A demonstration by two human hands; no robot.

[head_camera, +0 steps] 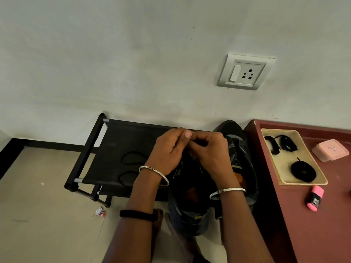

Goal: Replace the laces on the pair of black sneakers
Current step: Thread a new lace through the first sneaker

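Observation:
Two black sneakers stand side by side on the black shoe rack (114, 141). The left sneaker (188, 211) lies under my hands; the right sneaker (239, 149) shows grey panels. My left hand (167, 149) and my right hand (209, 150) are close together above the left sneaker's tongue, fingertips pinched on a thin black lace (193, 144). My fingers hide most of that lace. In a beige tray (311, 168) lie coiled black laces (303, 172) and bundled black laces (286, 143).
The tray rests on a maroon table (313, 224) at the right, with a pink lidded box (330, 149) and a pink highlighter (315, 198). A wall socket (244, 73) is above. Beige floor with a scrap of litter (100, 212) lies at the left.

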